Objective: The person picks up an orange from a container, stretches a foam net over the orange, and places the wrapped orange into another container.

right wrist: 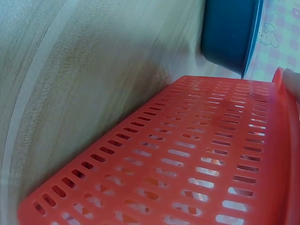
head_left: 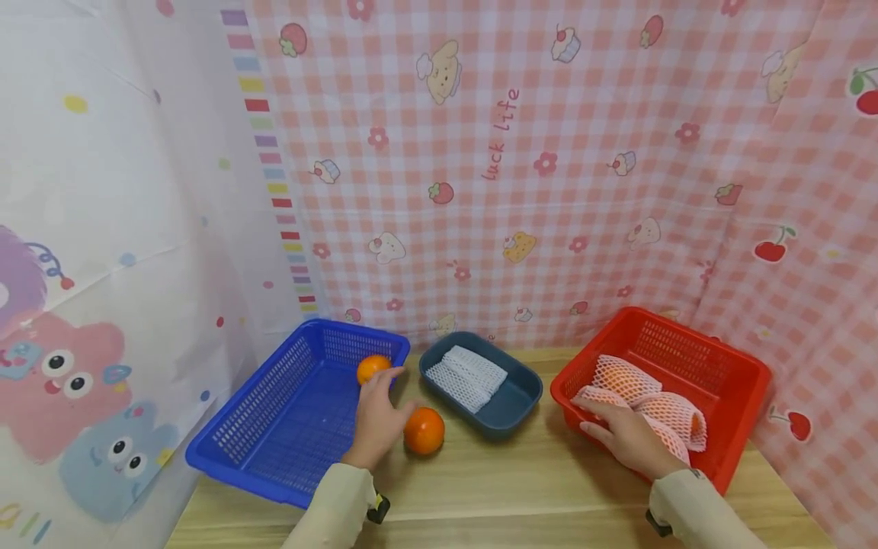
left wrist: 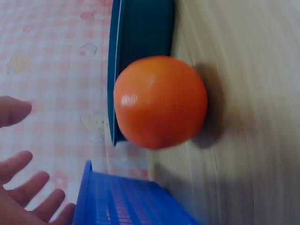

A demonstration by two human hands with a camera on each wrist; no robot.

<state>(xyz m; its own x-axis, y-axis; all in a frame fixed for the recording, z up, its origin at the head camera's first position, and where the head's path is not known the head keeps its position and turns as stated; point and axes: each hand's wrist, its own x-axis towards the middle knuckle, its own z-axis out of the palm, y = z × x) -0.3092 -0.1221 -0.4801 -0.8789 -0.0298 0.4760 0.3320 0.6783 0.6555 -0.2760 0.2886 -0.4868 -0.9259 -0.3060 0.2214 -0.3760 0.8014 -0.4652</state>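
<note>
The loose orange (head_left: 424, 431) sits on the table (head_left: 494, 503), between your blue basket (head_left: 295, 419) and the small dark teal tray (head_left: 511, 400). The second orange (head_left: 372, 367) is inside the blue basket, near its far right corner, its lower part hidden from your head view by your fingers.

Your left grip (head_left: 375, 427) is wide and holds nothing: the left wrist view shows you the thumb well apart from the spread fingers, with the loose orange clear of them. From your head view, it is over the right side of the blue basket, fingers at the second orange; you cannot tell whether they touch it.

Your right grip (head_left: 627, 438) lies over the left side of the red basket (head_left: 720, 412), with a digit at the rim in your right wrist view. You cannot tell whether it is wide or narrow, or whether it holds anything. Beside it, in that basket, you have several pieces of netted fruit (head_left: 624, 379), orange showing through pale mesh.

White netting (head_left: 466, 377) lies in the teal tray. Behind everything you face a pink checked cloth (head_left: 480, 267), with a white patterned cloth (head_left: 165, 305) to your left.
</note>
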